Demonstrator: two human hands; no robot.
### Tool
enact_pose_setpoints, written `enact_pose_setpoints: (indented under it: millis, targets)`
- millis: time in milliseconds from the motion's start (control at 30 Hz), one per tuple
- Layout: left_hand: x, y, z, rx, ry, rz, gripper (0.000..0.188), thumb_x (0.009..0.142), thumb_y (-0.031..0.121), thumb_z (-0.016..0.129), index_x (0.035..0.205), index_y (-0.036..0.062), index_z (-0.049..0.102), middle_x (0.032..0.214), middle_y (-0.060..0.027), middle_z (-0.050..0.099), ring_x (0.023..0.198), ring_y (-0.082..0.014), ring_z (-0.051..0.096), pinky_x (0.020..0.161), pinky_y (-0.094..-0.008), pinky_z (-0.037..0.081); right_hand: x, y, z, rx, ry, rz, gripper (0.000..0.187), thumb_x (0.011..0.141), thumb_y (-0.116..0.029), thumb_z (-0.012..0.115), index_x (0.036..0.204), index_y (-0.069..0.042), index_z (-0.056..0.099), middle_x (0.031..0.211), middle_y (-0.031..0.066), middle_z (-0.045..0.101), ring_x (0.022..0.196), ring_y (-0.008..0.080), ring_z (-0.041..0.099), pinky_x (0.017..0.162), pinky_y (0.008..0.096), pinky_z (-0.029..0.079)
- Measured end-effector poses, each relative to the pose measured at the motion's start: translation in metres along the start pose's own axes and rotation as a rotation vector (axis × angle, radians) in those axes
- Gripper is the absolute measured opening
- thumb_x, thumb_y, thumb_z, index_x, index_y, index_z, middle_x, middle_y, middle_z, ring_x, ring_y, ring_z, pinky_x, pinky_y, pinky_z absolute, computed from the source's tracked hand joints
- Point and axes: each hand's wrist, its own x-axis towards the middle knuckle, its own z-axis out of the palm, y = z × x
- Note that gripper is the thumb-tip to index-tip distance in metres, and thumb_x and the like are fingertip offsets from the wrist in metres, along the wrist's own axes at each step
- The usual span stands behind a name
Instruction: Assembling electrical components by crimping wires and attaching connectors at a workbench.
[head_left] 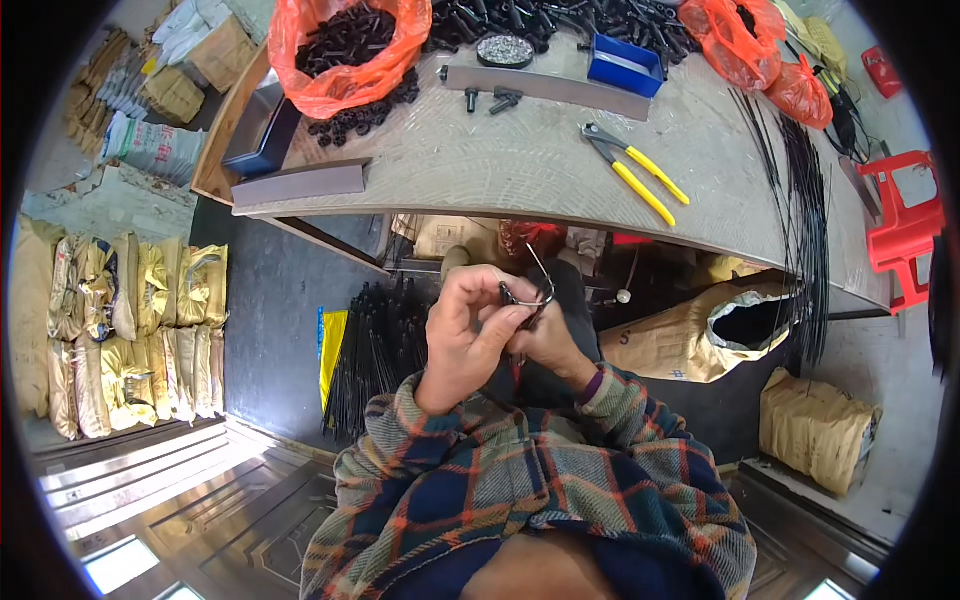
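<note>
My two hands meet in front of my lap, below the table's near edge. My left hand point(462, 335) is closed, thumb and fingers pinching a small black piece point(508, 294). Curving beside it is a thin shiny bent metal rod point(547, 284), its straight end pointing up toward the table. My right hand point(556, 342) is closed too, just right of the left and close to the rod's lower part. Its fingertips are partly hidden, and what it grips is too dark to make out. On the table above lie yellow-handled cutting pliers point(640, 178), apart from both hands.
The grey table point(450, 170) carries a red bag point(300, 90) of black parts, a blue tray point(625, 68) and a round dish point(505, 52). Long black rods point(805, 200) overhang its right edge. More rods point(375, 350) stand left of my legs; an open sack point(670, 340) lies right.
</note>
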Motion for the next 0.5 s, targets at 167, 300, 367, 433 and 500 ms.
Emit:
enact_pose_setpoints:
  millis: [167, 300, 367, 433, 500]
  targets:
    - [0.003, -0.010, 0.015, -0.014, 0.294, 0.179, 0.024, 0.083, 0.003, 0.056, 0.104, -0.0011, 0.045, 0.086, -0.0053, 0.051, 0.074, -0.0087, 0.050, 0.067, -0.0196, 0.042, 0.016, -0.046, 0.004, -0.005, 0.185, -0.214, 0.023, 0.073, 0.008, 0.054, 0.095, 0.002, 0.056, 0.087, 0.0050, 0.056, 0.080, 0.0101, 0.053, 0.072, 0.0230, 0.043]
    - [0.016, 0.012, -0.006, -0.147, 0.075, -0.187, 0.032, 0.075, 0.007, 0.061, 0.106, -0.0003, 0.054, 0.085, 0.0021, 0.047, 0.078, -0.0056, 0.043, 0.068, -0.0180, 0.036, 0.022, -0.068, 0.000, -0.113, 0.107, -0.082, 0.011, 0.072, 0.001, 0.066, 0.077, -0.001, 0.057, 0.076, 0.0018, 0.058, 0.073, 0.0067, 0.053, 0.064, 0.0218, 0.042]
    - [0.024, 0.018, -0.029, -0.214, -0.218, -0.226, 0.025, 0.070, 0.011, 0.068, 0.091, 0.0009, 0.060, 0.074, 0.0006, 0.050, 0.069, -0.0072, 0.044, 0.062, -0.0209, 0.035, 0.025, -0.076, -0.003, -0.064, -0.139, 0.016, 0.017, 0.070, -0.002, 0.070, 0.070, -0.002, 0.053, 0.072, 0.0013, 0.058, 0.070, 0.0063, 0.052, 0.062, 0.0211, 0.041]
    - [0.029, 0.030, -0.038, -0.240, -0.369, -0.343, 0.016, 0.064, 0.010, 0.073, 0.074, 0.0010, 0.064, 0.066, -0.0021, 0.053, 0.062, -0.0088, 0.045, 0.056, -0.0228, 0.033, 0.035, -0.090, -0.003, -0.157, -0.362, 0.008, 0.019, 0.070, -0.006, 0.072, 0.071, -0.002, 0.054, 0.070, 0.0019, 0.059, 0.068, 0.0065, 0.054, 0.062, 0.0215, 0.041]
    - [0.029, 0.028, -0.048, -0.262, -0.338, -0.356, 0.015, 0.062, 0.004, 0.073, 0.073, 0.0007, 0.064, 0.066, -0.0028, 0.054, 0.062, -0.0092, 0.047, 0.055, -0.0232, 0.033, 0.047, -0.094, -0.001, -0.291, -0.471, -0.002, 0.015, 0.072, -0.008, 0.071, 0.075, -0.002, 0.058, 0.070, 0.0025, 0.062, 0.067, 0.0065, 0.056, 0.061, 0.0232, 0.043]
